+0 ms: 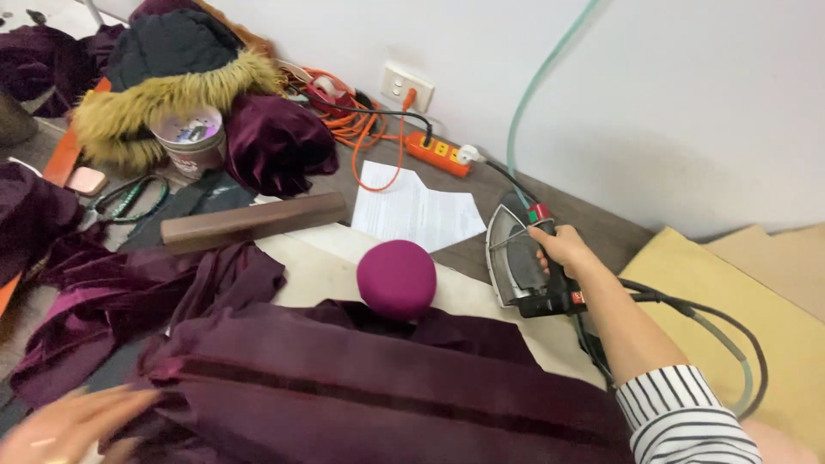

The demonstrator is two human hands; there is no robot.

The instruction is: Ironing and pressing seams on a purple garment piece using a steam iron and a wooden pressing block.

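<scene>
My right hand (pixel 563 247) grips the black handle of a steam iron (pixel 516 258) that stands on its heel at the right edge of the cream pressing pad (pixel 322 266). A dark maroon velvet garment (pixel 387 387) lies spread in front of me, with a round magenta pressing cushion (pixel 396 278) just behind it. My left hand (pixel 64 425), blurred, rests flat on the garment's near left edge with fingers spread.
A wooden block (pixel 253 220) and a sheet of paper (pixel 417 210) lie behind the pad. An orange power strip (pixel 438 153) with cords sits by the wall. At the back left: a fur-trimmed dark coat (pixel 163 77), a round tub (pixel 191 137), more velvet pieces (pixel 275 142). Yellow padding (pixel 748 318) at right.
</scene>
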